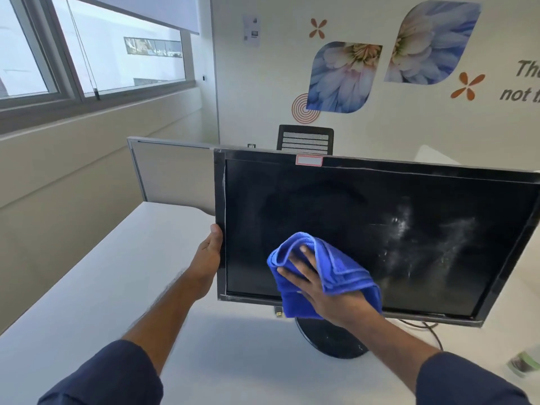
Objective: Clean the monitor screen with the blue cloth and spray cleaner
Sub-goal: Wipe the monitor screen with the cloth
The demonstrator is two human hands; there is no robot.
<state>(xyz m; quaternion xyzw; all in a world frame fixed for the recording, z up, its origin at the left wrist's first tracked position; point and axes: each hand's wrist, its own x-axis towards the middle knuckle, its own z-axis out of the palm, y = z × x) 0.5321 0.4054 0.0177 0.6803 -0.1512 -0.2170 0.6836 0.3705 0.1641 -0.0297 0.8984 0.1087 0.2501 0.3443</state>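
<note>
Wiping step: right hand [318, 290] is pressing blue cloth [336, 276] flat on monitor [365, 206]; left hand [209, 255] is gripping its left edge. Next: spray streaks [420, 244] rightward.

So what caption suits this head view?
Right hand wipes the monitor with a blue cloth; left hand steadies it.

Left hand [209, 255] gripping, right hand [317, 283] flat, fingers spread

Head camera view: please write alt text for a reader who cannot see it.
A person's right hand presses a blue cloth against a black monitor screen, while the left hand holds the monitor's left edge. Whitish streaks remain on the screen's right part.
</note>
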